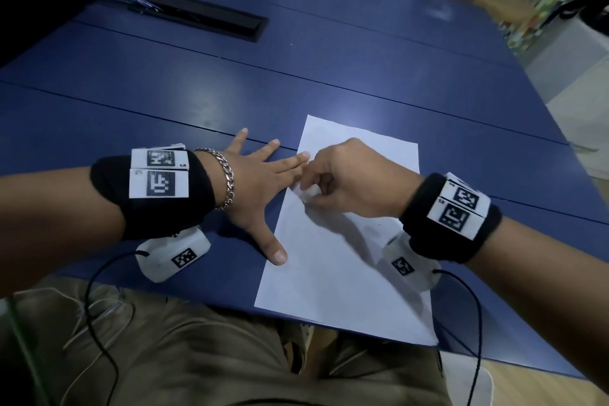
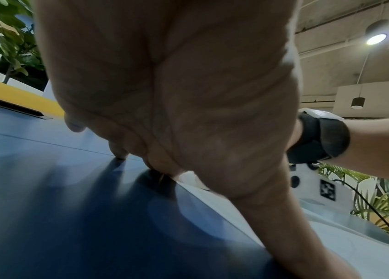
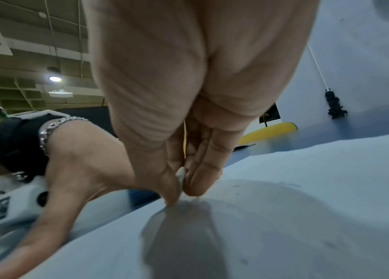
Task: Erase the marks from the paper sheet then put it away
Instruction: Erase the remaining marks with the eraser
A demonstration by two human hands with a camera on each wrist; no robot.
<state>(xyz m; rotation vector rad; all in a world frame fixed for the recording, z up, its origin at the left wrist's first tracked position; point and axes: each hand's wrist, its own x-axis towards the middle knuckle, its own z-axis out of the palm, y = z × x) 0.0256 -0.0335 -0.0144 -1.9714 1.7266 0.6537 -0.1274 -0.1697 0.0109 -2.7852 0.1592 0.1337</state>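
white paper sheet [image 1: 342,257] lying flat on the blue bench [image 1: 197,86], its near edge overhanging the bench edge. left hand [image 1: 260,181] spread flat, fingers straight, fingertip and thumb pinning the sheet's left margin. right hand [image 1: 349,181] with fingers curled, pinching a small white eraser [image 1: 308,192] against the upper sheet. a few faint grey marks show on the sheet in the right wrist view. the sheet is judged thin, light and easily creased; rub away from the pinned margin, and lift it later by the overhanging edge.
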